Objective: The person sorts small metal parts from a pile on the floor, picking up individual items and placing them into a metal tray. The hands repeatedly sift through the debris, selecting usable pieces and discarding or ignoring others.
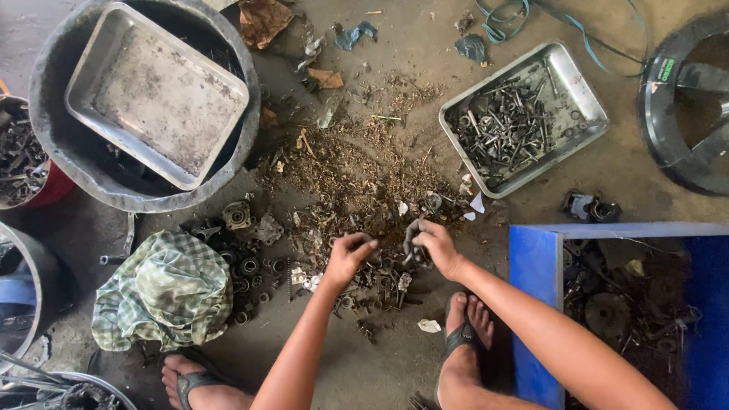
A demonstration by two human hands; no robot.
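a: quick pass. from my remote seat i see the left hand (348, 254) curled shut, fingertips pinched on some small bit i can't make out, right over the scrap pile (357, 228) at centre frame. the right hand (434, 244) is closed around a dark curved metal piece (412, 247), just at 3 o'clock of the left.

b: risks?

a: my guess: sharp shavings and bolts in that pile, bare fingers, so a cut is likely. the bare toes in sandals (463, 334) sit at 6 o'clock, touching the pile's edge, so a dropped part could land on them. small bits could also slip the pinch and get lost in the rust-brown debris.

b: containers?

a: steel tray of bolts (592, 95) at 1 o'clock, well apart from the hands. empty steel tray (156, 95) resting in a grey tub (53, 144) at 10 o'clock. blue box (531, 304) with dark parts at 4 o'clock, just beside the right forearm.

b: labels, signs?

a: one small green rectangular sticker (666, 70) on a black round rim (661, 121) at 2 o'clock. too small to read. checked green cloth (163, 292) at 8 o'clock, no tag visible.
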